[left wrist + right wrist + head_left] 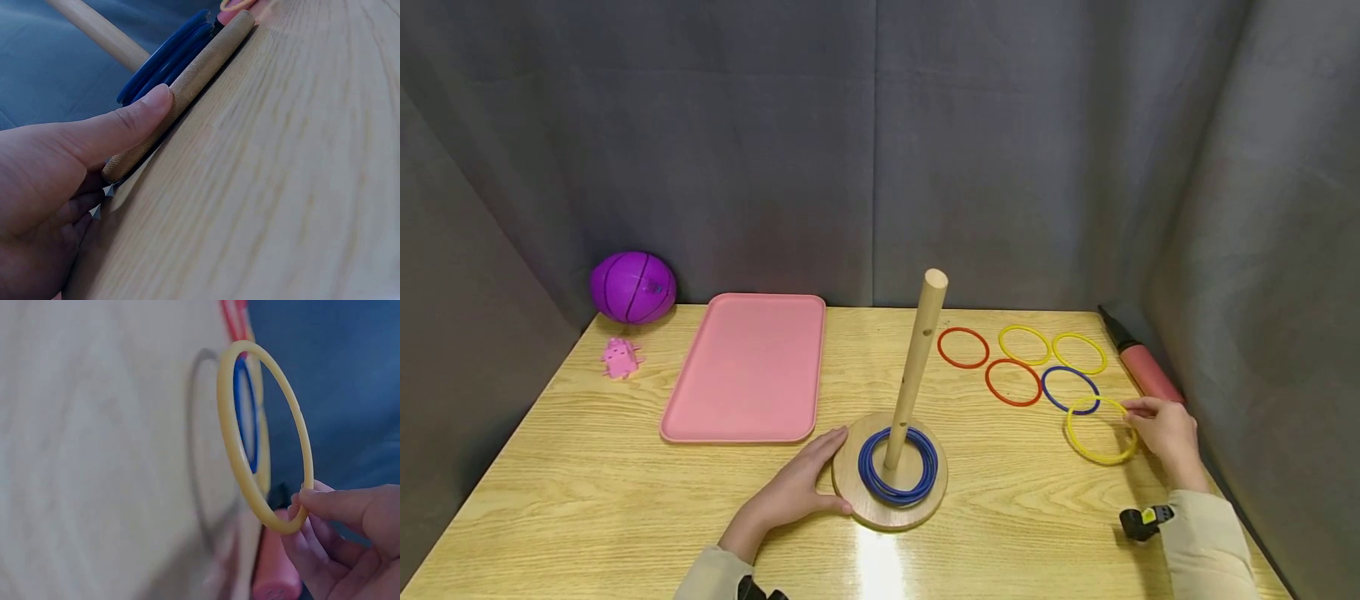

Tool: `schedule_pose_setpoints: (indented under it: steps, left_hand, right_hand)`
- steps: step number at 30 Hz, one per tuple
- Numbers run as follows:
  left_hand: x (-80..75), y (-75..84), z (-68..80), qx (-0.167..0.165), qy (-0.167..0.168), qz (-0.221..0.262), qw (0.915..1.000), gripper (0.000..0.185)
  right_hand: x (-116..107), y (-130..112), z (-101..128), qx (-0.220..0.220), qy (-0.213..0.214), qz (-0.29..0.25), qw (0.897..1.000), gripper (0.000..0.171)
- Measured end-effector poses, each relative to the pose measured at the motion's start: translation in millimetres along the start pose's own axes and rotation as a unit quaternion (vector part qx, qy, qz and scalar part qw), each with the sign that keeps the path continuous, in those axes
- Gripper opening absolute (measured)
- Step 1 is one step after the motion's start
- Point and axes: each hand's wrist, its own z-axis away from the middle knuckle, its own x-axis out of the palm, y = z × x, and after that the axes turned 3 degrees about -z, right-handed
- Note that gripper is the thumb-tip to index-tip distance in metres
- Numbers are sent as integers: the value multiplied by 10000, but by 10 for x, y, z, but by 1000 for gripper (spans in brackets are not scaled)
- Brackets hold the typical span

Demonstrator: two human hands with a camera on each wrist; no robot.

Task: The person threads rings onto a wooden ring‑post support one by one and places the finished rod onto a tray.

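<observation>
A wooden peg stand (889, 498) sits at the table's middle front, its round base (187, 87) carrying blue rings (898, 467) around the upright peg (916, 367). My left hand (797, 487) holds the base's left edge, thumb (128, 122) pressed on the rim. My right hand (1161, 433) pinches a yellow ring (1101, 429) by its right edge, lifted just off the table; the right wrist view shows this yellow ring (262, 437) raised with its shadow beside it. Loose red, yellow and blue rings (1022, 362) lie behind it.
A pink tray (745, 367) lies left of the stand. A purple ball (632, 287) and a small pink toy (621, 358) sit at the far left corner. A red hand pump (1142, 367) lies along the right edge. Grey curtains enclose the table.
</observation>
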Motion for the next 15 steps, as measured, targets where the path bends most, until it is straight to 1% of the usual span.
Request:
schedule_pose_setpoints:
  steps: [11,15]
  left_hand:
    - [10,-16,-8,36,13,30,10000,108]
    - [12,-16,-3,22,20,13,10000,108]
  right_hand:
    - [-202,-565,-3,-556,177,-440,9973,22]
    - [-260,-775,8,-761,122,-699,9946,24]
